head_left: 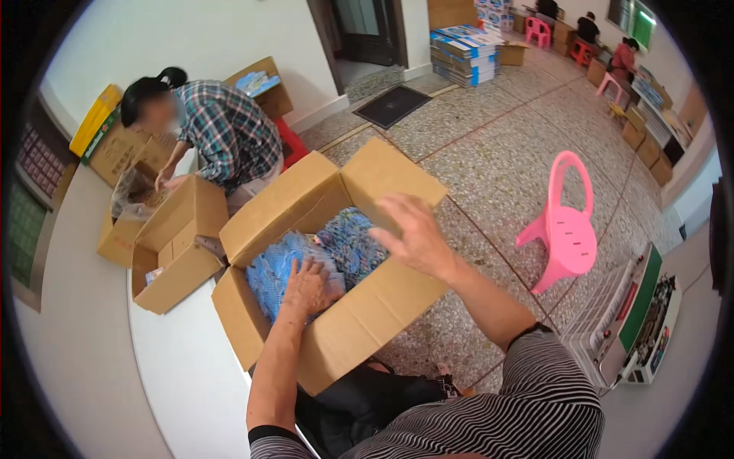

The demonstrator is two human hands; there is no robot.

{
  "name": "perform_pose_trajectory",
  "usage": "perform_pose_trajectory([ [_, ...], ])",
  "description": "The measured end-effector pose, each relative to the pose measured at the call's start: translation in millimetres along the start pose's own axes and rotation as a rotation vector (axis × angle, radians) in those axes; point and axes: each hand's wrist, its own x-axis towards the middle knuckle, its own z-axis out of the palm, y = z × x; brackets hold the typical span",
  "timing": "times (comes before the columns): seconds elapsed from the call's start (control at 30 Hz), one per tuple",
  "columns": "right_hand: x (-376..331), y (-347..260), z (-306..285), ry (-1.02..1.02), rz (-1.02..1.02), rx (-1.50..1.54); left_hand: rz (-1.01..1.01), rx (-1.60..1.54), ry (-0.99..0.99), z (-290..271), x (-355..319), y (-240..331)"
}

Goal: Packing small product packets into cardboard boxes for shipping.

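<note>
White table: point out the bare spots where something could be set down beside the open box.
The white table is bare in front of the big open carton, left of the left hand's forearm, down to the picture's lower edge. A wider bare strip runs along its far left. Crowded: the smaller open carton butts against the big one, with more boxes behind it.

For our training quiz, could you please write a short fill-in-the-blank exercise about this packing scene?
1. The left hand rests on blue packets inside an open ____ box.
2. The right hand hovers, fingers spread, holding ____.
3. The plastic chair on the floor is ____.

Missing words: cardboard; nothing; pink.
</note>
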Motion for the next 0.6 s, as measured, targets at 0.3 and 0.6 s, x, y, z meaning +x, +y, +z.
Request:
perform_pose_trajectory([
  [0.3, -60.4, 22.0, 35.9, -0.020, 0.180, -0.097, -0.057, 0.058, -0.066, 31.6, -1.0, -14.2],
  [0.6, -57.3, 17.0, 57.1, -0.033, 0.259, -0.229, -0.065, -0.052, -0.038, 23.8, -5.7, -13.5],
])
